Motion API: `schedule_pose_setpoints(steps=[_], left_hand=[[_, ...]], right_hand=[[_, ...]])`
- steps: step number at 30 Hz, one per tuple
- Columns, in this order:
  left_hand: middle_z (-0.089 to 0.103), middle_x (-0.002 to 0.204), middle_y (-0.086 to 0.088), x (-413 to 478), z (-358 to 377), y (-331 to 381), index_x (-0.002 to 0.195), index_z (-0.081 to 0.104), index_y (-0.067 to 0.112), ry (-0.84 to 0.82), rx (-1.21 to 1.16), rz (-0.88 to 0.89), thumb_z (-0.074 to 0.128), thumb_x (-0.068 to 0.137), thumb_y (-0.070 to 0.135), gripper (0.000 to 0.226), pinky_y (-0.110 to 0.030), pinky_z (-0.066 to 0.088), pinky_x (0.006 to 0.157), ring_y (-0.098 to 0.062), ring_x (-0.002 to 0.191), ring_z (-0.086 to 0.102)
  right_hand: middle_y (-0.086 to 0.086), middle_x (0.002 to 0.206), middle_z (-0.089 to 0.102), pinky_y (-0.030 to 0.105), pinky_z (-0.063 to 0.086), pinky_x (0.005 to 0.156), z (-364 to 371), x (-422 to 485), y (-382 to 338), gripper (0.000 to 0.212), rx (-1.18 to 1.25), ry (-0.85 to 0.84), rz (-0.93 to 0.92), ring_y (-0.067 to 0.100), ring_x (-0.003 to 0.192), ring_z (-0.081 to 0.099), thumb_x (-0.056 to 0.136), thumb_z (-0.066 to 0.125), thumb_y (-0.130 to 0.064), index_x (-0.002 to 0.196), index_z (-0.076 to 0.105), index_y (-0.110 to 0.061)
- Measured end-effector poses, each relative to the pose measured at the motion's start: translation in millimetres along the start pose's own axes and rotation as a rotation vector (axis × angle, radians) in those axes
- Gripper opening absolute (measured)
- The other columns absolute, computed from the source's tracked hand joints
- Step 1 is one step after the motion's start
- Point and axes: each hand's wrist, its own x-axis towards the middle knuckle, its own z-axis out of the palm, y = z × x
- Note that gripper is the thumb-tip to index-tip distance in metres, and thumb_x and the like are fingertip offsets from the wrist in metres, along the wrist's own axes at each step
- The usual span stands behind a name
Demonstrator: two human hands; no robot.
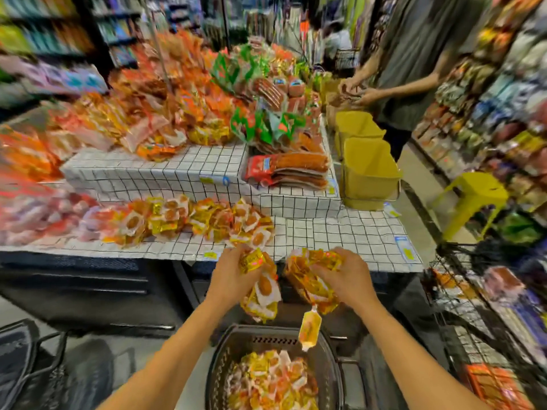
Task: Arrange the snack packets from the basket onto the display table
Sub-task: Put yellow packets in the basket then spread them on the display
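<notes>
Left hand (233, 276): above the basket (275, 340), fingers curled round a bunch of snack packets (262, 294). Right hand (344, 276): also above the basket, gripping a second bunch (307, 284). Single packet (309, 328): just over the basket rim, whether hanging or loose unclear. Basket stock (272, 383): inside the basket. Desk (340, 235): beyond the basket, carrying displayed packets (207, 220).

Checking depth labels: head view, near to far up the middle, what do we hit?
basket → left hand and right hand, each gripping snack packets → display table → yellow packet pile → raised checkered tier → orange packet heaps
</notes>
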Motion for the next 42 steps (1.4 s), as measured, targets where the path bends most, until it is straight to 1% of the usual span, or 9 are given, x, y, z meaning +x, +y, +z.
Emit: schedule_pose_setpoints(steps=[4, 7, 11, 16, 19, 27, 32, 36, 42], left_hand=[[0.056, 0.118, -0.001, 31.1, -4.7, 20.4, 0.125, 0.057, 0.02, -0.003, 0.011, 0.069, 0.071, 0.072, 0.051, 0.063, -0.033, 0.044, 0.081, -0.021, 0.107, 0.055], [0.058, 0.111, 0.002, 55.1, -5.5, 30.6, 0.118, 0.059, 0.022, -0.005, 0.029, 0.139, 0.074, 0.073, 0.046, 0.053, -0.035, 0.046, 0.082, -0.018, 0.103, 0.054], [0.06, 0.099, 0.003, 86.6, -1.0, 42.4, 0.107, 0.061, 0.028, -0.025, 0.022, 0.195, 0.068, 0.066, 0.053, 0.048, -0.035, 0.048, 0.077, -0.016, 0.093, 0.056], [0.06, 0.092, 0.002, 119.4, 11.5, 54.7, 0.092, 0.056, 0.036, -0.045, -0.02, 0.229, 0.066, 0.065, 0.06, 0.038, -0.034, 0.048, 0.069, -0.016, 0.085, 0.057], [0.06, 0.091, 0.003, 141.6, 22.9, 57.6, 0.091, 0.056, 0.039, -0.044, -0.001, 0.224, 0.071, 0.068, 0.053, 0.032, -0.033, 0.046, 0.067, -0.017, 0.087, 0.057], [0.056, 0.099, 0.003, 183.4, 61.4, 62.9, 0.103, 0.055, 0.033, 0.007, 0.071, 0.14, 0.079, 0.075, 0.044, 0.038, -0.031, 0.041, 0.071, -0.017, 0.094, 0.053], [0.047, 0.108, 0.003, 207.1, 83.4, 60.8, 0.114, 0.056, 0.027, 0.018, 0.222, 0.063, 0.076, 0.079, 0.041, 0.042, -0.029, 0.037, 0.074, -0.017, 0.099, 0.049], [0.043, 0.121, -0.003, 218.2, 101.5, 44.4, 0.126, 0.051, 0.025, -0.046, 0.347, 0.027, 0.075, 0.081, 0.037, 0.052, -0.034, 0.045, 0.09, -0.024, 0.114, 0.047], [0.034, 0.146, -0.003, 218.2, 113.3, 23.1, 0.146, 0.036, 0.032, -0.202, 0.484, 0.019, 0.068, 0.083, 0.051, 0.074, -0.046, 0.046, 0.101, -0.027, 0.134, 0.037]], right_hand=[[-0.014, 0.073, 0.067, 0.017, 0.041, 0.062, -14.6, 21.1, -12.3, 0.023, -0.008, 0.025, 0.017, -0.001, 0.071, 0.06, 0.076, 0.083, -0.035, 0.085, 0.069, -0.019], [-0.008, 0.084, 0.072, 0.031, 0.052, 0.076, -20.6, 37.6, -17.8, 0.044, 0.007, 0.068, 0.038, 0.009, 0.084, 0.066, 0.068, 0.08, -0.051, 0.095, 0.07, -0.018], [-0.008, 0.076, 0.071, 0.036, 0.054, 0.074, -28.5, 58.2, -24.4, 0.021, 0.003, 0.105, 0.034, 0.009, 0.077, 0.066, 0.074, 0.082, -0.037, 0.082, 0.069, -0.024], [-0.006, 0.089, 0.071, 0.041, 0.055, 0.077, -35.8, 82.1, -19.8, 0.034, -0.005, 0.144, 0.028, 0.013, 0.084, 0.066, 0.075, 0.079, -0.049, 0.095, 0.07, -0.024], [-0.007, 0.082, 0.07, 0.039, 0.054, 0.073, -39.1, 97.6, -14.7, 0.022, -0.016, 0.149, 0.011, 0.01, 0.079, 0.064, 0.078, 0.08, -0.042, 0.087, 0.07, -0.025], [-0.001, 0.095, 0.064, 0.038, 0.053, 0.071, -28.6, 166.6, 29.2, 0.034, -0.13, 0.075, -0.035, 0.013, 0.085, 0.06, 0.075, 0.076, -0.054, 0.096, 0.068, -0.027], [-0.001, 0.11, 0.056, 0.04, 0.051, 0.08, -11.4, 205.6, 50.3, 0.042, -0.238, 0.02, -0.03, 0.019, 0.11, 0.051, 0.078, 0.077, -0.049, 0.111, 0.067, -0.026], [-0.002, 0.118, 0.049, 0.034, 0.049, 0.081, 8.1, 221.8, 66.0, 0.039, -0.354, -0.066, -0.04, 0.019, 0.119, 0.042, 0.082, 0.076, -0.046, 0.115, 0.064, -0.028], [-0.001, 0.142, 0.04, 0.04, 0.044, 0.101, 33.0, 231.4, 84.1, 0.074, -0.365, -0.319, -0.076, 0.025, 0.133, 0.037, 0.075, 0.078, -0.042, 0.141, 0.044, -0.035]])
